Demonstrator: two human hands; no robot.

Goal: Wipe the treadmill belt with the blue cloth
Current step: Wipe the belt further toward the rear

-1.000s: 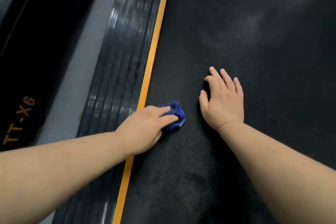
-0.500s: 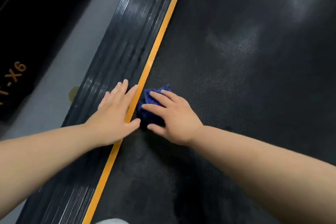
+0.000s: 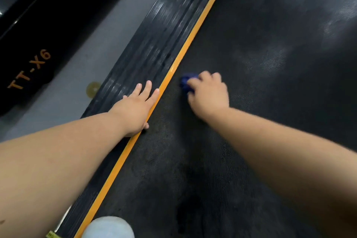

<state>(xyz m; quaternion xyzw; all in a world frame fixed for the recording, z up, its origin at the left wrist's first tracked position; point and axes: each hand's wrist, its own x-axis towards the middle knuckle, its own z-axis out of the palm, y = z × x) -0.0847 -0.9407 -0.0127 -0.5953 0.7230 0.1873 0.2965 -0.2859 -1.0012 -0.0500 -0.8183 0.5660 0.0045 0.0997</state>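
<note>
1. Blue cloth (image 3: pixel 186 81) bunched under my right hand (image 3: pixel 208 94), fingers curled on it, on treadmill belt (image 3: pixel 251 102).
2. Left hand (image 3: pixel 136 108) flat, fingers spread, on side rail (image 3: pixel 154 48).
3. Cloth mostly hidden, motion-blurred.

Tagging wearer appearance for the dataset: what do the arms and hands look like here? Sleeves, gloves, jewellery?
Both forearms are bare for the whole visible length; no sleeve edge enters the frame. The left hand and right hand are ungloved, with no rings, watch or wristbands visible. Fingernails on the left look short and unpainted. The right hand is motion-blurred, so fine detail there cannot be told.
</note>
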